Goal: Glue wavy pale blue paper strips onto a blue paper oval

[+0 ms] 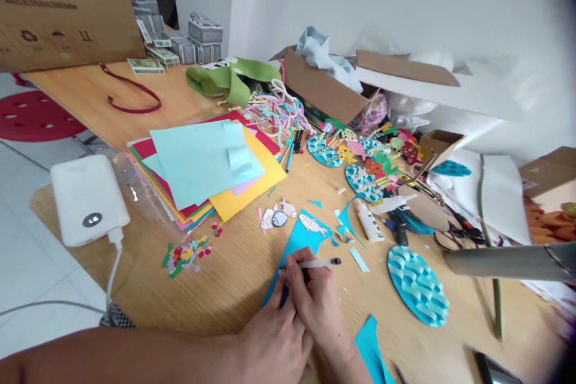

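Observation:
My right hand (317, 294) is closed around a pen (320, 263) with a clear barrel and a dark end, its tip low over a strip of blue paper (290, 250). Crossing beneath it, my left hand (275, 336) presses the blue paper against the table, fingers bent and partly hidden. A small white cutout (282, 270) shows at my fingertips, mostly covered. Farther up the same paper lies a white fish cutout (312, 224) with drawn outlines. Beside it are several more fish cutouts (279, 216).
Stacked coloured paper (202, 162) and a white power bank (90, 199) lie left, near paper confetti (188, 255). To the right are a glue bottle (369, 222), a blue oval with paper waves (417, 285) and a grey pole (508, 261). Open cardboard boxes (321, 84) stand behind.

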`<move>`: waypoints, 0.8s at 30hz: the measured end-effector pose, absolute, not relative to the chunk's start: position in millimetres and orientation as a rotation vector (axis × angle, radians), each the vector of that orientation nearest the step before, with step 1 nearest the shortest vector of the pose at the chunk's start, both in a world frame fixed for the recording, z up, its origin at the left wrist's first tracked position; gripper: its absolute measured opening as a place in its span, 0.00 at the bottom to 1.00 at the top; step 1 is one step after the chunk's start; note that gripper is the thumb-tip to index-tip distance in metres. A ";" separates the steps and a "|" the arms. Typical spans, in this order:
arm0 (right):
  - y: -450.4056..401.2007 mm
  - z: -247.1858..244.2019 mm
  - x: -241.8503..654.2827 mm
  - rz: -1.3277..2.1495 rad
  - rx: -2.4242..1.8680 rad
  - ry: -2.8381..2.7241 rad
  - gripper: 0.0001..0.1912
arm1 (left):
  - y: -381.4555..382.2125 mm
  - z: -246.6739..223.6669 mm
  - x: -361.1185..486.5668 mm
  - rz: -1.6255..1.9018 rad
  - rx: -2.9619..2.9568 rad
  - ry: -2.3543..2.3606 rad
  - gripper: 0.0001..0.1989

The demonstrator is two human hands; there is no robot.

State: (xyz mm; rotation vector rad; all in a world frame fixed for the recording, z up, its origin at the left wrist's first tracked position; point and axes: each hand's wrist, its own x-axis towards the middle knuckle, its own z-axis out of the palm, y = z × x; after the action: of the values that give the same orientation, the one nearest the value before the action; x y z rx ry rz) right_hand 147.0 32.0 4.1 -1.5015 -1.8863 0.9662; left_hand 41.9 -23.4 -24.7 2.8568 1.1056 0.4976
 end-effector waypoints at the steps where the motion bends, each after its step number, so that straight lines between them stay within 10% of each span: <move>1: 32.1 3.6 147.4 0.964 -1.502 -1.894 0.17 | -23.4 -24.7 42.0 0.483 2.857 1.100 0.25; 24: 31.4 3.0 148.8 0.938 -1.492 -2.015 0.16 | -25.8 -29.4 46.5 0.513 2.883 1.153 0.23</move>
State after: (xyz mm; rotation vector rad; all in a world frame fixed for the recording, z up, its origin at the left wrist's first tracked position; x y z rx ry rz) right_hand 148.8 31.4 3.0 -1.4916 -2.0152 0.9375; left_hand 46.5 -25.8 -29.4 2.8830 1.1529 0.5127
